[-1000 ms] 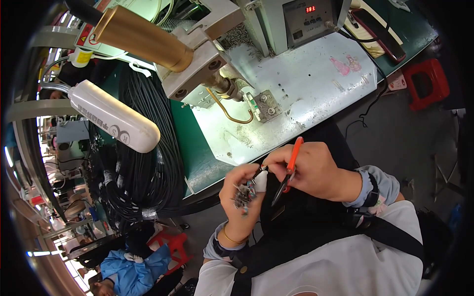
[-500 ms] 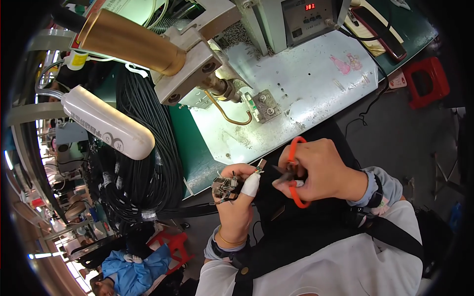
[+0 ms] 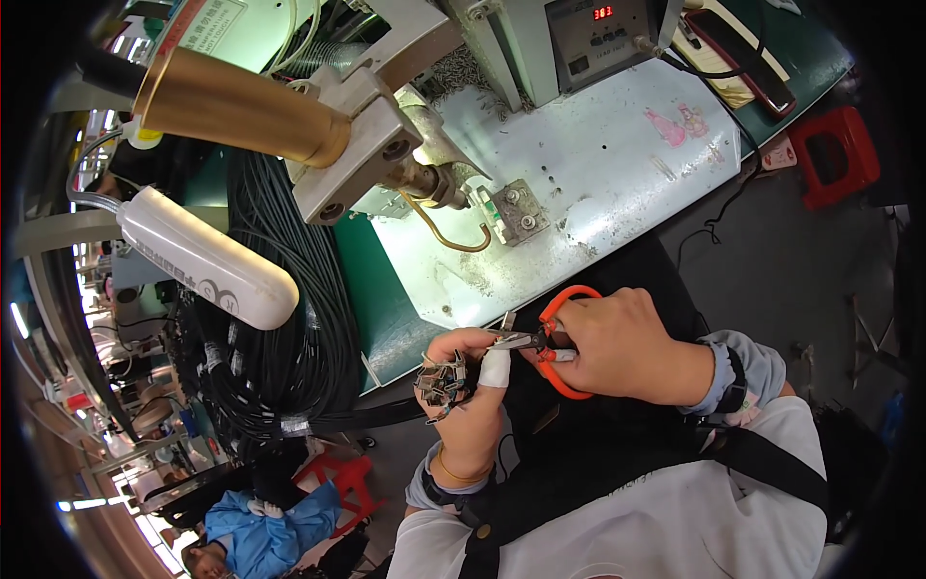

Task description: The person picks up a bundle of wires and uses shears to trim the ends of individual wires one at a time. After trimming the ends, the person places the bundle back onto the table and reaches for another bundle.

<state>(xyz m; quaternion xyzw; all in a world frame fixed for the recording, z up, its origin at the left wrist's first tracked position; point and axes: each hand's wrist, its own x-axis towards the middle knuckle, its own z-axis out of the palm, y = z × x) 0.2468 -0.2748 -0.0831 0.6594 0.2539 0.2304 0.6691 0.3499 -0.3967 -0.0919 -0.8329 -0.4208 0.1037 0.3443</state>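
My left hand is closed around a bunch of small metal-shelled connectors on black cables. A white wrap covers its thumb, and between thumb and forefinger one connector sticks up. Orange-handled scissors are gripped in my right hand, fingers curled inside the loops. Their dark tips reach the pinched connector beside the white wrap; whether the blades touch it or a wire is too small to tell.
Beyond my hands stands a bench machine with a brass-coloured cylinder, a curved tube and a small metal fixture on a pale plate. A lamp hangs left over coiled black cables. A red stool stands right; a person in blue sits lower left.
The scissors have turned in my right hand, and their tips now reach the connector at my left thumb. Before, the tips were apart from it. My left hand keeps its hold.
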